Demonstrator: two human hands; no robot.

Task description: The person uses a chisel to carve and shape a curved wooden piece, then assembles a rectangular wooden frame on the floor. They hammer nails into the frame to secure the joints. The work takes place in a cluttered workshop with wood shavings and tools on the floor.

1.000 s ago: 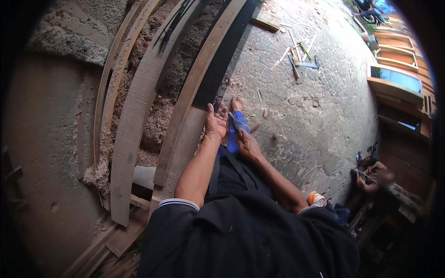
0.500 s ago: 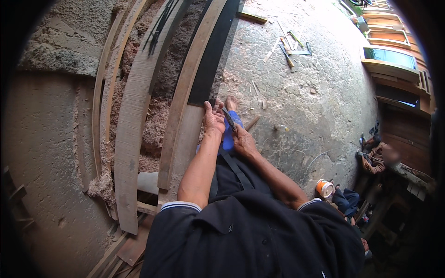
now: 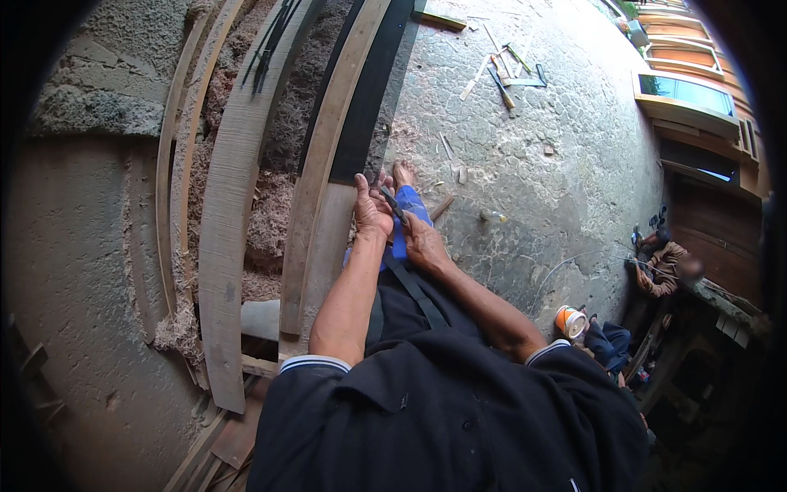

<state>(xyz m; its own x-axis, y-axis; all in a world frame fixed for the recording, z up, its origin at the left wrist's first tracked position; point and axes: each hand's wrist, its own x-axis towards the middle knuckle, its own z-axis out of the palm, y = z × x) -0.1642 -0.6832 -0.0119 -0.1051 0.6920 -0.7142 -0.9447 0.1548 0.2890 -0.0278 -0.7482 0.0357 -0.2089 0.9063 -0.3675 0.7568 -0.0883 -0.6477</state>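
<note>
My right hand point(image 3: 425, 244) is closed round a slim dark hand tool point(image 3: 394, 205), whose kind is too small to make out. The tool's tip points up and left, at the fingers of my left hand point(image 3: 373, 215). That hand is turned palm up, its thumb apart from its partly bent fingers. Whether a small piece lies at its fingertips is hidden. Just left of it runs a pale wooden board point(image 3: 326, 234), with a long black panel point(image 3: 369, 115) beyond. My bare foot point(image 3: 403, 174) and blue trouser leg point(image 3: 412, 199) show past my hands.
Long planks point(image 3: 229, 213) lie at left amid wood shavings point(image 3: 273, 217). A handsaw point(image 3: 525, 80) and other tools rest on the cracked floor ahead. An orange-and-white bucket point(image 3: 570, 321) stands at right, near a seated person point(image 3: 662, 266). Wooden frames point(image 3: 684, 107) are stacked at far right.
The tool in my right hand has tilted further left, its tip now nearer the left fingers. Both hands have shifted slightly left in the picture.
</note>
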